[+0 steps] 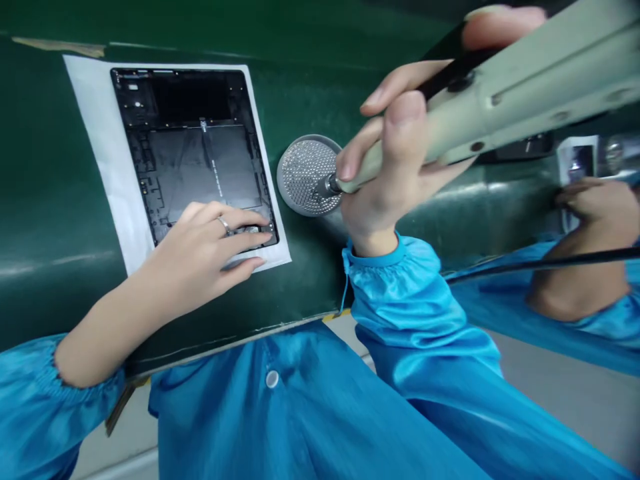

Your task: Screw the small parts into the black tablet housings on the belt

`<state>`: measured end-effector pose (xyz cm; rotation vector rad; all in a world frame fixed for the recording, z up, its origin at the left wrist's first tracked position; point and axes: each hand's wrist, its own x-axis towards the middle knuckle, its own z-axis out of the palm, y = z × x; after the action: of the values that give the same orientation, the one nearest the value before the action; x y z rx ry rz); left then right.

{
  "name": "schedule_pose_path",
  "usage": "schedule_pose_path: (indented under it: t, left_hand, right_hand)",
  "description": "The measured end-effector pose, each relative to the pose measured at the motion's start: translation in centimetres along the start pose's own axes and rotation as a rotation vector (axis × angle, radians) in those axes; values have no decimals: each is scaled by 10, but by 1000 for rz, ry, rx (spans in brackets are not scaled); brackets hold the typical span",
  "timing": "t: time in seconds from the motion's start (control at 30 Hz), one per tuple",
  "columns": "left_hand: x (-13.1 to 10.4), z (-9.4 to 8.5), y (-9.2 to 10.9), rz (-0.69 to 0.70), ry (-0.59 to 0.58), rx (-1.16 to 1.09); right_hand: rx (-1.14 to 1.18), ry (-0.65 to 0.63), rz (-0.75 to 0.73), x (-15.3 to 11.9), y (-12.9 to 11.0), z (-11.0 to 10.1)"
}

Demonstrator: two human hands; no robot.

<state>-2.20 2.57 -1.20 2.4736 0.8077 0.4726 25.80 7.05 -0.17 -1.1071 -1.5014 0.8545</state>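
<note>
A black tablet housing (200, 160) with its inside showing lies on a white sheet of paper (100, 133). Across its lower right corner rests my left hand (207, 250), fingers stretched out and a ring on one of them. My right hand (390, 160) is wrapped round a pale electric screwdriver (525, 87), which slants down to the left. The screwdriver's metal tip is over a round tray (300, 200) full of small holes, at its right side. Whether a screw sits on the tip is too small to tell.
The green table mat (40, 200) runs under everything, its front edge close to my body. At the right, a co-worker's hand (600, 207) is by a small device on white paper (564, 160). A black cable (540, 265) crosses in front of the co-worker's arm.
</note>
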Motion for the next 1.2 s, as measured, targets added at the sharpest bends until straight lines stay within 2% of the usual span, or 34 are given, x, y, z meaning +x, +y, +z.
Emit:
schedule_pose_path:
  t: [0.1, 0.17, 0.3, 0.37, 0.83, 0.97, 1.2]
  left_hand:
    - [-1, 1, -2, 20, 20, 8]
    - [-1, 2, -3, 29, 28, 14]
    - [-2, 2, -4, 34, 32, 12]
    - [-2, 2, -4, 33, 31, 5]
    - [-1, 3, -4, 33, 27, 17]
    - [-1, 2, -3, 31, 22, 17]
    - [-1, 3, -3, 22, 19, 14]
  right_hand:
    - [-2, 51, -44, -6, -4, 4]
    - [20, 103, -129, -4, -2, 13]
    - [162, 384, -500, 16, 11, 34]
    - [180, 443, -569, 24, 15, 41]
    - [135, 433, -453, 19, 9, 43]
    - [99, 403, -370, 18, 11, 42]
    - [65, 348, -350, 18, 14, 38]
